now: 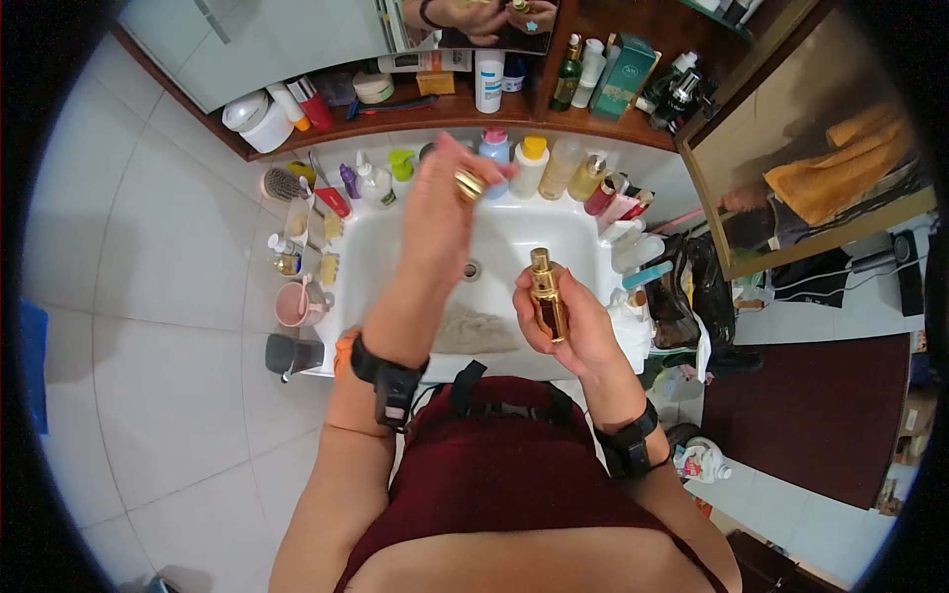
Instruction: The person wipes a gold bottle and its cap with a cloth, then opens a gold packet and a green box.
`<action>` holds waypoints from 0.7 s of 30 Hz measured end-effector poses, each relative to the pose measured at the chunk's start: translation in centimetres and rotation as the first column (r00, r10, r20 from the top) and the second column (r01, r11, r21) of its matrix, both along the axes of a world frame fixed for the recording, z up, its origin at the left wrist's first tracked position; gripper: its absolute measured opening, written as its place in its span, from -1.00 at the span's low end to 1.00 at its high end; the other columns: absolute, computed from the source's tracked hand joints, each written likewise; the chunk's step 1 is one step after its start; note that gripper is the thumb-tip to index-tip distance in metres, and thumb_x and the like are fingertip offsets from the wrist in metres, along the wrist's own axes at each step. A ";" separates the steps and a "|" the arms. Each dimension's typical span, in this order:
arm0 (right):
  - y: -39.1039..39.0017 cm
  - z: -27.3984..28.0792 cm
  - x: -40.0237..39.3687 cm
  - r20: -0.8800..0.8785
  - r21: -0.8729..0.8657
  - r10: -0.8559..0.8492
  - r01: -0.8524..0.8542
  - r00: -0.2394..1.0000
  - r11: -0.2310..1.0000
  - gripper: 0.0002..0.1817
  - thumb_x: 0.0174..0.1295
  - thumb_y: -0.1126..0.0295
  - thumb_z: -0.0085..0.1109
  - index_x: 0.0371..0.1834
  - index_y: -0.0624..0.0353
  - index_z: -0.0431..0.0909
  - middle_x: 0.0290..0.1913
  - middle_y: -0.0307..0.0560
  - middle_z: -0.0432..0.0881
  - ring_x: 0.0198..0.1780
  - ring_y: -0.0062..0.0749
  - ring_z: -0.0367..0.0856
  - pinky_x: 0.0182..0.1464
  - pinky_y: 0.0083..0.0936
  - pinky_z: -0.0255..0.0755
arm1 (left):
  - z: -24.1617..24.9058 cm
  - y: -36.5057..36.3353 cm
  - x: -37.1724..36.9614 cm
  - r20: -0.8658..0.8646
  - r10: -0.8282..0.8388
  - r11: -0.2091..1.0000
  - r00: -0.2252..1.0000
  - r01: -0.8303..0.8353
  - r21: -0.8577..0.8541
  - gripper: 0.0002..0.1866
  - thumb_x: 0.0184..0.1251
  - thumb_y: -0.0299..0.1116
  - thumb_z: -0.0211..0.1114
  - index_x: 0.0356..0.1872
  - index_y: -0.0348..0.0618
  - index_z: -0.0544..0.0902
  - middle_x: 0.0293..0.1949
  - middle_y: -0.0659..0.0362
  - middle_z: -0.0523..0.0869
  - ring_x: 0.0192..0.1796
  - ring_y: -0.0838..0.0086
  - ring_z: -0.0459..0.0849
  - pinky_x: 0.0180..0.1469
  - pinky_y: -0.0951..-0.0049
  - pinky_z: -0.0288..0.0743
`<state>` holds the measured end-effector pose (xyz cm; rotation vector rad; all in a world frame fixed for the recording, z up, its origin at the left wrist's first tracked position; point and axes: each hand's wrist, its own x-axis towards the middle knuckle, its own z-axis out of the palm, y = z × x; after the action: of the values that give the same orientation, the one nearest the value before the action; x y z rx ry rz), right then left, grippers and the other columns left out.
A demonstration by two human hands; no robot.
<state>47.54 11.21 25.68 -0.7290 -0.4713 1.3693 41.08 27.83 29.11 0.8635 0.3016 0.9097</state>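
Note:
Raised over the back left of the white sink (341, 262), my left hand (440, 212) is closed on a small gold cap (471, 185); motion blurs its fingers a little. My right hand (583, 321) wraps round a small gold bottle with a dark body (547, 296), held tilted in front of me above the basin. The bottle's narrow gold top is uncovered and points toward the back of the sink. Cap and bottle are well apart. A pale crumpled cloth (473, 329) lies in the basin below, near the drain (472, 269).
Several bottles line the sink's back rim, including a yellow-capped bottle (532, 166). At the left edge are a pink cup (299, 303) and a hairbrush (277, 184). Above runs a brown shelf (415, 114) with a green box (625, 74). An open mirrored door (791, 168) juts out at right.

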 end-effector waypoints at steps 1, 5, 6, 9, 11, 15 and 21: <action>0.3 0.4 0.0 -0.023 -0.018 -0.012 0.012 1.000 1.000 -0.57 0.42 0.07 -0.34 0.01 0.20 0.36 -0.45 -0.18 0.41 -0.66 -0.61 0.25 -0.66 -0.71 0.10 | -0.4 -0.8 0.4 -0.011 -0.065 0.997 0.998 0.064 -0.042 -0.58 0.39 0.05 -0.04 -0.39 -0.14 0.42 -0.50 0.18 0.55 -0.23 0.39 0.61 0.02 0.36 0.40; 0.5 0.3 0.2 -0.116 0.034 0.015 -0.012 0.993 0.999 -0.54 0.41 0.03 -0.36 0.01 0.20 0.36 -0.45 -0.18 0.40 -0.65 -0.59 0.26 -0.67 -0.72 0.13 | -1.9 -2.4 1.3 -0.133 -0.119 0.992 0.984 0.113 -0.051 -0.63 0.40 0.04 -0.04 -0.36 -0.07 0.40 -0.48 0.23 0.51 -0.22 0.40 0.56 0.04 0.37 0.38; 0.4 0.2 0.3 -0.141 0.049 0.012 -0.005 0.990 0.999 -0.54 0.41 0.03 -0.36 0.02 0.20 0.36 -0.45 -0.18 0.39 -0.65 -0.59 0.26 -0.67 -0.72 0.13 | -1.9 -2.5 1.4 -0.151 -0.121 0.991 0.981 0.112 -0.069 -0.62 0.39 0.05 -0.03 -0.36 -0.07 0.40 -0.48 0.23 0.50 -0.22 0.40 0.56 0.04 0.37 0.38; 0.6 -0.1 0.4 -0.198 0.082 -0.001 0.018 0.980 0.996 -0.53 0.42 0.04 -0.37 0.02 0.20 0.36 -0.45 -0.19 0.36 -0.63 -0.60 0.25 -0.67 -0.74 0.12 | -2.0 -2.6 1.7 -0.171 -0.137 0.989 0.976 0.126 -0.075 -0.62 0.37 0.07 -0.01 -0.36 -0.05 0.39 -0.49 0.23 0.49 -0.21 0.40 0.54 0.07 0.34 0.35; 0.7 -0.4 0.4 -0.208 0.084 -0.016 0.034 0.978 0.996 -0.53 0.42 0.04 -0.39 0.03 0.20 0.35 -0.46 -0.20 0.34 -0.62 -0.61 0.24 -0.67 -0.75 0.12 | -2.0 -2.6 1.7 -0.165 -0.161 0.986 0.973 0.150 -0.077 -0.62 0.37 0.07 -0.02 -0.36 -0.04 0.39 -0.49 0.23 0.48 -0.21 0.40 0.54 0.08 0.32 0.34; 0.7 -0.1 0.5 -0.223 0.093 -0.008 0.029 0.975 0.995 -0.52 0.43 0.04 -0.42 0.03 0.21 0.35 -0.46 -0.20 0.33 -0.63 -0.62 0.21 -0.67 -0.75 0.11 | -2.2 -2.4 1.6 -0.104 -0.209 0.976 0.972 0.201 -0.079 -0.60 0.36 0.09 0.00 -0.36 -0.07 0.40 -0.47 0.21 0.50 -0.23 0.42 0.54 0.05 0.34 0.33; 0.7 0.2 0.4 -0.273 0.114 0.014 0.018 0.962 0.993 -0.51 0.43 0.03 -0.44 -0.01 0.20 0.36 -0.47 -0.20 0.33 -0.64 -0.63 0.19 -0.67 -0.74 0.10 | -2.3 -2.6 1.4 -0.086 -0.248 0.967 0.965 0.241 -0.083 -0.55 0.34 0.11 0.03 -0.32 -0.15 0.42 -0.43 0.19 0.54 -0.23 0.49 0.55 0.01 0.45 0.31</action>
<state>47.97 11.87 25.83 -0.4360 -0.3263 1.4039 42.44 25.21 26.83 0.8581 0.3012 0.6254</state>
